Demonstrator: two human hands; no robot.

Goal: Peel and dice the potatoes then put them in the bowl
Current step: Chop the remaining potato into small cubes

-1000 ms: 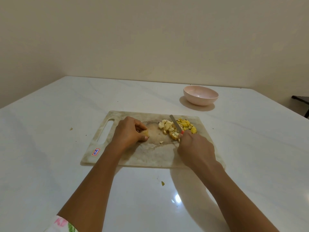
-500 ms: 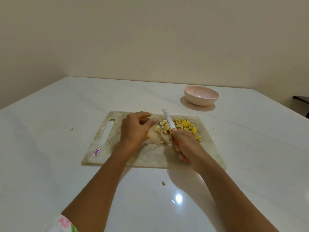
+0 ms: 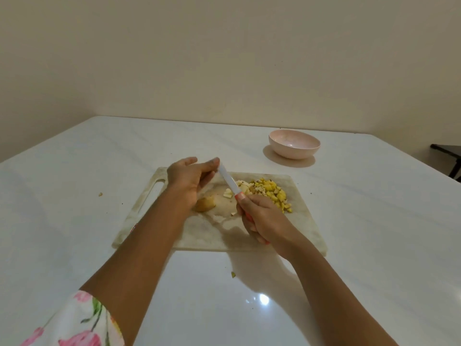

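A marbled cutting board (image 3: 306,228) lies on the white table. On its far right sits a pile of diced potato (image 3: 270,193), yellow and pale pieces. A potato piece with skin (image 3: 205,204) lies near the board's middle, just under my left wrist. My right hand (image 3: 262,218) grips the orange handle of a white-bladed knife (image 3: 229,182), blade pointing up and left. My left hand (image 3: 189,177) is raised over the board with fingers extended, fingertips touching the blade tip. The pink bowl (image 3: 294,145) stands beyond the board at the right; no potato shows in it.
Small potato scraps lie on the table, one at the left (image 3: 100,194) and one in front of the board (image 3: 233,274). A dark piece of furniture (image 3: 449,156) shows past the table's right edge. The wall stands behind the table.
My left hand let go of the potato piece and rose to the knife tip. My right hand drew the knife away from the diced pile and tilted the blade up to the left.
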